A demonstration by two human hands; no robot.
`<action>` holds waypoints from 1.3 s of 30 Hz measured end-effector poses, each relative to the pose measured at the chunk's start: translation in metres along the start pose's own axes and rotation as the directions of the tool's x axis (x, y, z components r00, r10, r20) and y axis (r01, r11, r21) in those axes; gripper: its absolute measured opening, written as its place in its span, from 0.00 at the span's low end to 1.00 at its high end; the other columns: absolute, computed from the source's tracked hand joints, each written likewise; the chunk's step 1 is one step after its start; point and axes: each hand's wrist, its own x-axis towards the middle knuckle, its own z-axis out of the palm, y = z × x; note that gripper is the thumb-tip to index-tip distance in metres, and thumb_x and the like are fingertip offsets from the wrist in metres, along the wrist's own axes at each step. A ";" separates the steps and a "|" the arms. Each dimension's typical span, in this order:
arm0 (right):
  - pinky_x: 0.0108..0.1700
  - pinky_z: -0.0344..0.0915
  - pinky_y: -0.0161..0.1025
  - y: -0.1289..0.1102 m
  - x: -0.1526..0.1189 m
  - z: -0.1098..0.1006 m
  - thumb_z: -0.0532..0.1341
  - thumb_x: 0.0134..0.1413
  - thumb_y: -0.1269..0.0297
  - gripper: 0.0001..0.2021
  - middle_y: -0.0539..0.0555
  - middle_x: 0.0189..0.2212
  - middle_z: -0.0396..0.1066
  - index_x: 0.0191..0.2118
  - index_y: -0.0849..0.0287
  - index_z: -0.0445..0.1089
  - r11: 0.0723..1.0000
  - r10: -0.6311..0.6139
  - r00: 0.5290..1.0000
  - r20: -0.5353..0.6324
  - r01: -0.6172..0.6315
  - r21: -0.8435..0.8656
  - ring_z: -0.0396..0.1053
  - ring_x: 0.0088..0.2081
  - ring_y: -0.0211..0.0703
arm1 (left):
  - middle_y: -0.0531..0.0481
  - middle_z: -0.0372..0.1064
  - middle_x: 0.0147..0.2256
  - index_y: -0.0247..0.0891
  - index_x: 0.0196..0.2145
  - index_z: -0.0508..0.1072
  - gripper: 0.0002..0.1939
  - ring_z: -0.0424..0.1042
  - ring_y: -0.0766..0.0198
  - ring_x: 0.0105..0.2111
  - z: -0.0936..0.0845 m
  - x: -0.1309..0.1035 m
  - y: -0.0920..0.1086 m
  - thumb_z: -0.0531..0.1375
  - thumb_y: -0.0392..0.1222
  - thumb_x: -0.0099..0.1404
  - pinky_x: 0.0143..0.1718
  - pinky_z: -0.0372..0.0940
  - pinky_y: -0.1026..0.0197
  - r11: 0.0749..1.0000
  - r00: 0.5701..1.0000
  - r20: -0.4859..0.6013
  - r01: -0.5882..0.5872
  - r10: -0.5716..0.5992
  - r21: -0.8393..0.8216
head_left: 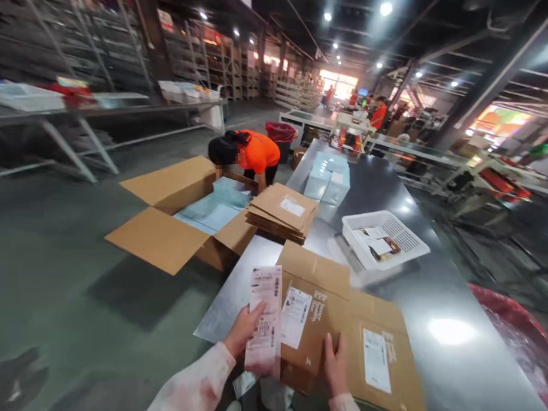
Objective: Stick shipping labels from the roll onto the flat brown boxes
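Presently | left grip (243,331) pinching sheet (265,308), thumb uppermost | right grip (336,366) parted, touching carton (323,323)

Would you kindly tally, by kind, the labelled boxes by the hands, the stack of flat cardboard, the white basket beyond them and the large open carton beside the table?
Labelled boxes by the hands: 2 (left box, right box)
Flat cardboard stack: 1
White basket: 1
Large open carton: 1
Total: 5

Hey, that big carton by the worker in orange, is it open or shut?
Open: the carton's flaps splay outward, and pale blue packages show inside.
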 end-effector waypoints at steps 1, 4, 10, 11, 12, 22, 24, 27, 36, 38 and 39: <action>0.57 0.62 0.50 0.004 0.006 -0.028 0.48 0.46 0.31 0.44 0.67 0.53 0.69 0.55 0.66 0.65 0.998 0.031 0.998 -0.051 -0.028 0.055 0.63 0.58 0.58 | 0.41 0.77 0.33 0.32 0.39 0.73 0.26 0.77 0.53 0.34 0.002 -0.010 0.005 0.66 0.57 0.51 0.36 0.71 0.56 0.996 0.999 0.040 0.032 -0.029 -0.085; 0.55 0.63 0.49 0.017 0.029 -0.127 0.53 0.38 0.29 0.47 0.67 0.53 0.69 0.54 0.67 0.66 0.990 0.131 0.977 -0.168 -0.118 0.083 0.64 0.56 0.60 | 0.44 0.78 0.33 0.33 0.39 0.73 0.28 0.77 0.56 0.31 0.009 -0.039 0.022 0.72 0.54 0.44 0.33 0.71 0.59 0.959 0.982 0.174 0.113 -0.068 -0.260; 0.42 0.68 0.56 -0.045 0.007 -0.159 0.68 0.20 0.38 0.41 0.72 0.42 0.73 0.43 0.64 0.72 0.989 0.136 0.983 0.121 -0.142 0.041 0.70 0.45 0.67 | 0.45 0.78 0.36 0.35 0.41 0.74 0.30 0.76 0.55 0.35 0.028 -0.081 0.000 0.72 0.55 0.44 0.36 0.70 0.58 0.982 0.968 0.247 0.094 -0.051 -0.163; 0.42 0.70 0.53 -0.063 -0.011 -0.136 0.69 0.23 0.40 0.40 0.68 0.42 0.74 0.45 0.62 0.72 0.971 0.025 0.932 0.362 -0.109 0.214 0.72 0.44 0.63 | 0.45 0.78 0.35 0.34 0.41 0.75 0.30 0.76 0.54 0.35 0.032 -0.086 -0.010 0.71 0.56 0.44 0.37 0.69 0.58 0.990 0.961 0.270 0.090 -0.057 -0.111; 0.43 0.70 0.52 -0.079 -0.032 -0.111 0.70 0.27 0.41 0.39 0.66 0.45 0.74 0.48 0.60 0.71 0.915 -0.104 0.838 0.536 -0.131 0.381 0.72 0.45 0.60 | 0.44 0.78 0.35 0.33 0.40 0.76 0.29 0.76 0.54 0.36 0.036 -0.088 -0.019 0.71 0.57 0.45 0.37 0.69 0.58 0.996 0.953 0.296 0.079 -0.061 -0.048; 0.44 0.71 0.50 -0.124 -0.068 -0.041 0.70 0.34 0.42 0.28 0.62 0.38 0.79 0.37 0.61 0.78 0.896 -0.143 0.737 0.660 -0.186 0.402 0.75 0.40 0.57 | 0.47 0.74 0.25 0.30 0.28 0.77 0.24 0.70 0.61 0.26 0.030 -0.074 -0.038 0.71 0.55 0.41 0.31 0.63 0.61 0.998 0.990 0.133 0.043 -0.037 -0.038; 0.43 0.71 0.49 -0.130 -0.056 -0.040 0.69 0.35 0.42 0.26 0.61 0.36 0.79 0.35 0.60 0.79 0.929 -0.167 0.716 0.678 -0.117 0.352 0.75 0.38 0.57 | 0.49 0.73 0.24 0.31 0.28 0.77 0.25 0.69 0.62 0.26 0.029 -0.073 -0.046 0.70 0.56 0.41 0.30 0.63 0.61 0.999 0.991 0.124 0.049 -0.046 -0.024; 0.38 0.71 0.46 -0.130 -0.053 -0.033 0.68 0.37 0.42 0.24 0.60 0.31 0.79 0.31 0.60 0.79 0.960 -0.182 0.674 0.716 -0.036 0.279 0.76 0.34 0.55 | 0.51 0.71 0.23 0.32 0.25 0.76 0.24 0.68 0.62 0.26 0.030 -0.072 -0.062 0.68 0.59 0.43 0.29 0.61 0.62 1.000 1.000 0.015 -0.011 0.011 0.001; 0.43 0.68 0.45 -0.106 -0.012 0.041 0.63 0.38 0.44 0.20 0.59 0.30 0.75 0.21 0.58 0.73 0.967 -0.254 0.839 0.481 0.231 0.108 0.72 0.37 0.51 | 0.47 0.76 0.29 0.31 0.32 0.77 0.32 0.72 0.59 0.30 -0.010 -0.039 -0.097 0.74 0.54 0.31 0.36 0.65 0.59 0.983 0.971 0.173 0.175 -0.164 -0.050; 0.48 0.65 0.48 -0.109 0.016 0.060 0.63 0.37 0.46 0.18 0.61 0.34 0.73 0.21 0.59 0.73 0.967 -0.244 0.877 0.414 0.253 0.035 0.70 0.41 0.53 | 0.43 0.77 0.30 0.30 0.32 0.78 0.34 0.74 0.54 0.33 -0.029 -0.039 -0.109 0.75 0.55 0.28 0.40 0.66 0.54 0.970 0.947 0.232 0.239 -0.221 -0.052; 0.50 0.63 0.50 -0.110 0.029 0.068 0.63 0.38 0.47 0.17 0.62 0.36 0.72 0.21 0.59 0.73 0.966 -0.238 0.893 0.382 0.260 -0.007 0.69 0.43 0.55 | 0.42 0.77 0.30 0.30 0.30 0.79 0.34 0.74 0.51 0.33 -0.039 -0.043 -0.117 0.75 0.56 0.27 0.41 0.66 0.51 0.966 0.944 0.231 0.253 -0.236 -0.049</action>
